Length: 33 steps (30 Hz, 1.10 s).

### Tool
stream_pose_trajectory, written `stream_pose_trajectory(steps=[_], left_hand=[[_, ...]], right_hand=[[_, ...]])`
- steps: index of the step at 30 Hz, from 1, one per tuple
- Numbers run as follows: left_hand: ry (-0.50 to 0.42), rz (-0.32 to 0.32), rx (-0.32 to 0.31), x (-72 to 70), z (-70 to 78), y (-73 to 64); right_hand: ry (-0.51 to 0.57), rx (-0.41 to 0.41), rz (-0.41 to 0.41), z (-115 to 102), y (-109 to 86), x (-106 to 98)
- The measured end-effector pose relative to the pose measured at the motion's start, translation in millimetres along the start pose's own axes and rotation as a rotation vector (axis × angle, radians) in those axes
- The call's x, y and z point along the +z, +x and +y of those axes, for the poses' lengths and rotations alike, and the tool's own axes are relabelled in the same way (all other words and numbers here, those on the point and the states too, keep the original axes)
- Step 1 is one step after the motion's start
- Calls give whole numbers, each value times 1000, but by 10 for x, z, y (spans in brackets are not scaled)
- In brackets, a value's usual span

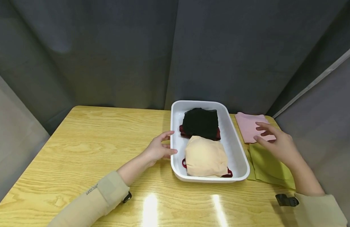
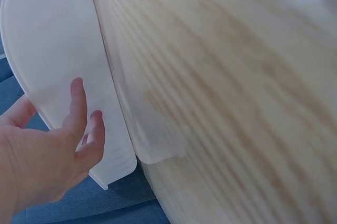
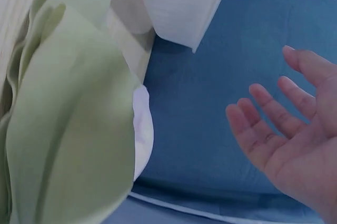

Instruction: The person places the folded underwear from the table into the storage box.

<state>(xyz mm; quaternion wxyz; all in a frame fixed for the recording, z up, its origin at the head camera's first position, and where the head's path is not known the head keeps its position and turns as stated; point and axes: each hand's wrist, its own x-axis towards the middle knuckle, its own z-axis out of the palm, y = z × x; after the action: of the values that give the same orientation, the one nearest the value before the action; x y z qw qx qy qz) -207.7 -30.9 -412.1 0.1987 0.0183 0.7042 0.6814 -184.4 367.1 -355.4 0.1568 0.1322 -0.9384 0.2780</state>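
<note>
At the left side of a white plastic tub (image 1: 238, 148), my left hand (image 1: 159, 148) has its fingers spread, with the thumb and a fingertip at the rim. The left wrist view shows this hand (image 2: 52, 155) with loosely bent fingers beside the tub's outer wall (image 2: 58, 40). Inside the tub lie a folded black cloth (image 1: 200, 123) on dark red fabric (image 1: 185, 135), and a folded beige cloth (image 1: 206, 157) over red pieces. My right hand (image 1: 278, 145) hovers with nothing in it, above a folded pink cloth (image 1: 248, 124) and an olive-green cloth (image 1: 269, 167).
The tub and cloths are on a wood-grain table (image 1: 87, 151), whose surface extends to the left. Dark grey curtains (image 1: 121, 56) hang behind the table, with a grey panel (image 1: 325, 126) at the right.
</note>
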Motion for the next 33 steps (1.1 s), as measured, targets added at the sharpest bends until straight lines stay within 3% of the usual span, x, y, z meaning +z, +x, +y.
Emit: stream_pose_trajectory(steps=[10, 17, 23, 33], left_hand=[[0, -5, 6, 5, 8, -5], [-1, -6, 9, 2, -6, -3], [7, -2, 6, -5, -4, -7], [8, -3, 8, -10, -6, 1]], right_hand=[[49, 90, -29, 179, -134, -202], [-12, 74, -115, 437, -208, -266], [-64, 132, -254, 576, -252, -255], [-20, 255, -465, 735, -343, -240]])
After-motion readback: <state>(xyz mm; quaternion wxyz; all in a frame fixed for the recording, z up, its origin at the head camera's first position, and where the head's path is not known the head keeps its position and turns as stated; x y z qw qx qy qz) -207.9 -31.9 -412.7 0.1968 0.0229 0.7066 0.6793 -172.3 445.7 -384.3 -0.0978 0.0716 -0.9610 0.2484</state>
